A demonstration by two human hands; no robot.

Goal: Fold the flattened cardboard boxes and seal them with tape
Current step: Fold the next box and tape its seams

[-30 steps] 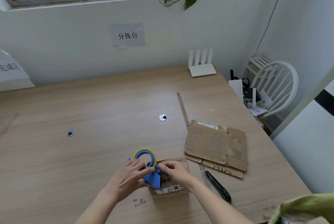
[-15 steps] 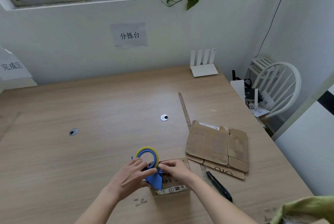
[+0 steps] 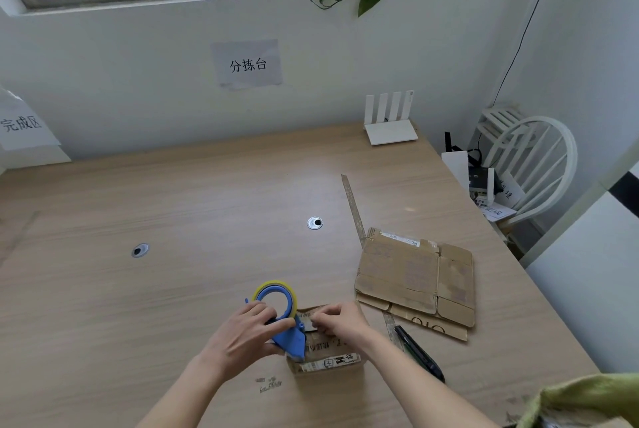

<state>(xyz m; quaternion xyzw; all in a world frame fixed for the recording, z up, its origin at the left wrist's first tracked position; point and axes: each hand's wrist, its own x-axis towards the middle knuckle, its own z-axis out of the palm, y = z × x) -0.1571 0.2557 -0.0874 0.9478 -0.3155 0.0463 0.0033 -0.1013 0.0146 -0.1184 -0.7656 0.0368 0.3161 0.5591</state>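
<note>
Now left hand (image 3: 247,332) grips tape dispenser (image 3: 281,317) atop box (image 3: 328,351); right hand (image 3: 340,320) beside.

The small folded cardboard box (image 3: 325,348) sits upright on the counter's near edge, printed labels on its near face. My blue tape dispenser (image 3: 281,320), carrying a yellow roll, rests on its top left edge. Right of it lies a stack of flattened cardboard boxes (image 3: 415,275), perhaps two.

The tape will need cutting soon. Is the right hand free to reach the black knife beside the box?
Probably yes. The black knife lies bare on the table just right of the right hand, nothing between them, but that hand must first release the box.
</note>
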